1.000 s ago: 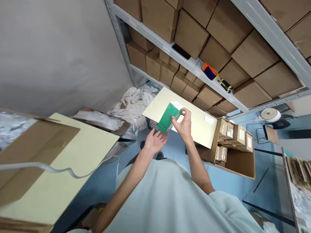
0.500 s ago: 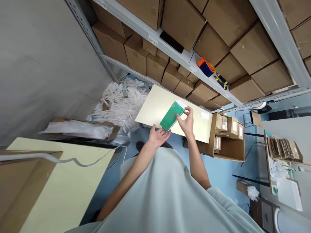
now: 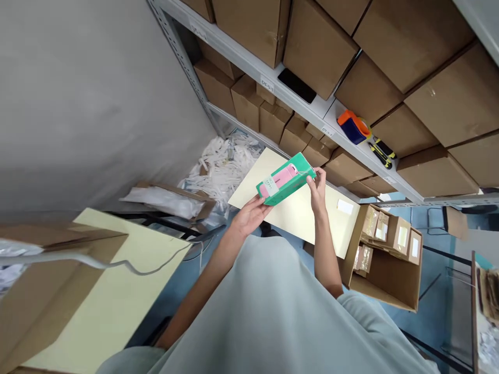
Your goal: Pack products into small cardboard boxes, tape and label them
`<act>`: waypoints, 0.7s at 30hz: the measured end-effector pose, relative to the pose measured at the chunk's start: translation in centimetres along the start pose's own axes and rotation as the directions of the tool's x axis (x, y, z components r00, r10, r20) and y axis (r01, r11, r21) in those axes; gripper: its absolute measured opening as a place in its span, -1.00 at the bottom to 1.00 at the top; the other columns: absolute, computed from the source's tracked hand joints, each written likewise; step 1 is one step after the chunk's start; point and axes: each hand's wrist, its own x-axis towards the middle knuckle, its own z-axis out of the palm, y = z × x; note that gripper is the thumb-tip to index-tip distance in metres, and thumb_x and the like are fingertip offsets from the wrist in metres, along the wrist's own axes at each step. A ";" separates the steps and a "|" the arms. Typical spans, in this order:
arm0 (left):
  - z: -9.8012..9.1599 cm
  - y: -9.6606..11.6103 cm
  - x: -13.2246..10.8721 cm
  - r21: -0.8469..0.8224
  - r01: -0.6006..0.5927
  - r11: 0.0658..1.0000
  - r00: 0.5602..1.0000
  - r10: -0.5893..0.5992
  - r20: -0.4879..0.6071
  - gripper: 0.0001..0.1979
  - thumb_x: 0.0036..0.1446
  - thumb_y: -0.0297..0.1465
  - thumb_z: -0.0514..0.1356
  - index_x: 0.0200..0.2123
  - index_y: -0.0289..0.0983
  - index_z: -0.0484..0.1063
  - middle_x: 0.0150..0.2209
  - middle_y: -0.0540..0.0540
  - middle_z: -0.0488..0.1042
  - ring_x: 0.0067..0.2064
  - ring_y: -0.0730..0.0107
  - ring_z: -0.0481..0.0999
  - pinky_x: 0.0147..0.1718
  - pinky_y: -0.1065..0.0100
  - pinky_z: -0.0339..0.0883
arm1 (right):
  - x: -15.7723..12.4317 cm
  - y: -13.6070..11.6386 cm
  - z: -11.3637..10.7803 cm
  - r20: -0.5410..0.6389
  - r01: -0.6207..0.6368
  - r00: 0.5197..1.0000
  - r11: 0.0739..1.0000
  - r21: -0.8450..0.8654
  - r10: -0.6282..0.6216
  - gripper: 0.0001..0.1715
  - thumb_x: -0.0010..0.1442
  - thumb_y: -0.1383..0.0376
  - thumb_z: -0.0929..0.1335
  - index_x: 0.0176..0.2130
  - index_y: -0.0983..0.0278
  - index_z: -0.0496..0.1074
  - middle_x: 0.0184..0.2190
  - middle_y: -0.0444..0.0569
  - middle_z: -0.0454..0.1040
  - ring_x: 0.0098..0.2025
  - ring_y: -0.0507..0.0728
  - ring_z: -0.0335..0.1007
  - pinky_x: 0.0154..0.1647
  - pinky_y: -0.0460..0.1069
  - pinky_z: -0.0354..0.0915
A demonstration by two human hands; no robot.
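Observation:
Between my two hands, tilted above the cream board, is a small green carton (image 3: 299,183) printed with a pink bottle-like item. My left hand (image 3: 248,217) grips its lower left end, thumb on the near edge and fingers partly hidden beneath. At the upper right end, my right hand (image 3: 318,193) holds the carton between thumb and fingers. The cream board (image 3: 284,218) lies below, with a white label (image 3: 345,206) on its right part.
An open cardboard box (image 3: 384,283) with several small brown boxes stands right of the board. Ahead, a metal shelf (image 3: 249,62) bears brown cartons, a dark phone-like slab (image 3: 297,85), an orange-and-blue tool (image 3: 354,127) and a black-and-yellow cutter (image 3: 382,151). White scraps (image 3: 218,169) are heaped at left.
The green carton has turned from its plain printed face to show the pink picture and a side. My left hand has closed on its lower end. The camera view has shifted left.

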 end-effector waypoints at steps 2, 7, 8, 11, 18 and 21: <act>0.0 -0.1 0.3 0.045 -0.085 0.995 0.996 0.084 0.042 -0.46 0.16 -0.65 0.43 0.20 -0.20 0.66 0.15 -0.19 0.76 0.29 0.09 0.71 0.48 0.05 0.49 | 1.6 0.1 0.3 0.027 -0.004 1.000 1.000 -0.013 0.004 -0.28 0.30 -0.33 0.52 0.12 0.05 0.35 0.09 0.01 0.47 0.12 0.23 0.50 0.13 0.11 0.54; -0.4 -0.4 0.5 0.062 -0.246 0.967 0.969 0.244 0.036 -0.33 0.13 -0.62 0.46 0.31 -0.16 0.62 0.22 -0.19 0.75 0.40 0.03 0.66 0.55 -0.01 0.42 | 4.3 0.9 2.4 0.188 -0.074 0.980 0.997 0.027 0.068 -0.30 0.34 -0.33 0.52 0.15 0.03 0.40 0.12 -0.02 0.50 0.04 0.17 0.51 0.05 0.06 0.56; -0.6 -0.5 0.4 0.052 -0.266 0.963 0.964 0.265 0.016 -0.33 0.15 -0.59 0.46 0.33 -0.16 0.62 0.23 -0.20 0.75 0.40 0.01 0.66 0.54 -0.03 0.43 | 4.6 1.0 3.1 0.225 -0.088 0.971 0.995 0.041 0.077 -0.31 0.34 -0.32 0.52 0.15 0.03 0.41 0.12 -0.02 0.51 0.01 0.16 0.51 0.03 0.06 0.57; -1.6 -0.5 -0.6 0.016 -0.298 0.954 0.953 0.299 -0.052 -0.40 0.18 -0.47 0.48 0.30 -0.20 0.64 0.22 -0.26 0.75 0.39 -0.09 0.66 0.48 -0.08 0.50 | 5.1 1.2 5.7 0.323 -0.124 0.941 0.991 0.056 0.100 -0.34 0.31 -0.28 0.53 0.13 0.04 0.45 0.08 -0.04 0.53 -0.05 0.16 0.49 -0.04 0.04 0.56; -6.0 0.5 -6.4 -0.040 -0.339 0.940 0.925 0.325 -0.199 -0.52 0.01 -0.58 0.54 0.04 -0.26 0.72 0.01 -0.25 0.78 0.07 -0.10 0.79 0.13 0.03 0.66 | 3.7 0.8 14.8 0.591 -0.219 0.792 0.975 0.034 0.157 -0.42 0.30 -0.19 0.45 0.12 0.08 0.49 -0.07 -0.07 0.54 -0.07 0.17 0.50 -0.09 0.01 0.51; -8.1 0.8 -10.2 -0.113 -0.399 0.910 0.901 0.365 -0.234 -0.41 -0.05 -0.68 0.52 0.07 -0.19 0.69 0.01 -0.19 0.76 -0.02 0.01 0.80 -0.01 0.16 0.63 | 1.1 0.0 19.5 0.718 -0.221 0.682 0.975 0.018 0.141 -0.45 0.33 -0.18 0.42 0.09 0.12 0.50 -0.13 -0.09 0.55 -0.13 0.15 0.51 -0.14 0.00 0.49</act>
